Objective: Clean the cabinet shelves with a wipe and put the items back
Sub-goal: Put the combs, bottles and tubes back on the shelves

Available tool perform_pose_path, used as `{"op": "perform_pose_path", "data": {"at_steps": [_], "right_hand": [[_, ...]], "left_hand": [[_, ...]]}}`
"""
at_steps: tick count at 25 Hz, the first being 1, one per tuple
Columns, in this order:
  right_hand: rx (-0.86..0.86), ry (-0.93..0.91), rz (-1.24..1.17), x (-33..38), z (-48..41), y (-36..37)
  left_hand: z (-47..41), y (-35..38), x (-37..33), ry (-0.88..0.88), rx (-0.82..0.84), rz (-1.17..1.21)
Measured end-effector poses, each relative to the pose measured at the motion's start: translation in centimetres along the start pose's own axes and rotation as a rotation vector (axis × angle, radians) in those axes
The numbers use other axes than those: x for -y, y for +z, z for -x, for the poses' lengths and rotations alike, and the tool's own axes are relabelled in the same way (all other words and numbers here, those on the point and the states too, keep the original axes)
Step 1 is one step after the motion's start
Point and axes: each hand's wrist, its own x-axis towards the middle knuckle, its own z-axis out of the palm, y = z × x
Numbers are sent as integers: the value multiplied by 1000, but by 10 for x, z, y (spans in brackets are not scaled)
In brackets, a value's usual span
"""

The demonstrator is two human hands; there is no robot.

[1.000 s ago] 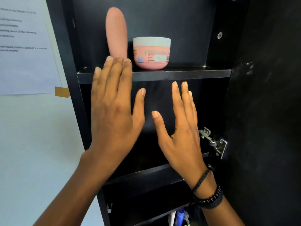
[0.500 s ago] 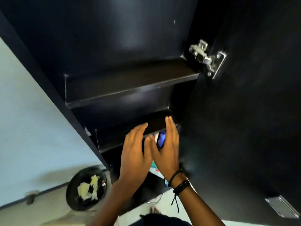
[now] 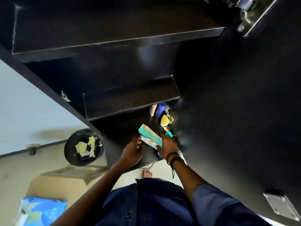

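Fingers [image 3: 163, 137] of the right hand [image 3: 169, 146] are clamped on a teal comb [image 3: 149, 133] and the white tube [image 3: 147, 141] lying under it. The left hand [image 3: 132, 151] reaches in with loosely curled fingers whose tips meet the tube's left end; whether they grip it I cannot tell.

The black cabinet [image 3: 48, 88] fills the view, its door [image 3: 244, 119] swung open on the right. Two upper shelves [image 3: 114, 41] show bare, and the items crowd the right of the bottom shelf [image 3: 128, 128]. On the floor to the left stands a bin [image 3: 68, 149] of used wipes, and nearer lies a blue wipe pack [image 3: 42, 209]. Far on the bottom shelf are a pink bottle [image 3: 152, 110] and a blue bottle [image 3: 160, 110], then a yellow sponge [image 3: 164, 120] and a small keyring piece [image 3: 168, 132] just beside the comb.

Comb and tube share a single pinch, so the tube may slide out on lifting. A hasty pull could also sweep the keyring piece or sponge off the shelf.
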Motion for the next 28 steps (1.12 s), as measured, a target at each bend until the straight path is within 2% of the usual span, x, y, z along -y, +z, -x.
{"op": "perform_pose_path", "data": {"at_steps": [4,7,12,17,19,22,28], "right_hand": [[115,-56,124,-3,-29,13],[110,-96,201,-4,-45,21],[69,-99,62,-3,-55,21],[-78,-126,-274,7,-45,-9],[-25,-150,-478,14,-36,-22],[154,-149,-869,30,-9,-39],[286,-131,-1140,51,43,-62]], "left_hand": [[-6,10,2,-30,52,3],[-5,12,8,-82,53,78],[-2,12,21,-115,-13,124],[0,6,17,-118,-47,208],[4,-1,6,-95,-65,282],[19,-18,-18,-7,-48,487],[58,-63,-39,28,-48,672]]}}
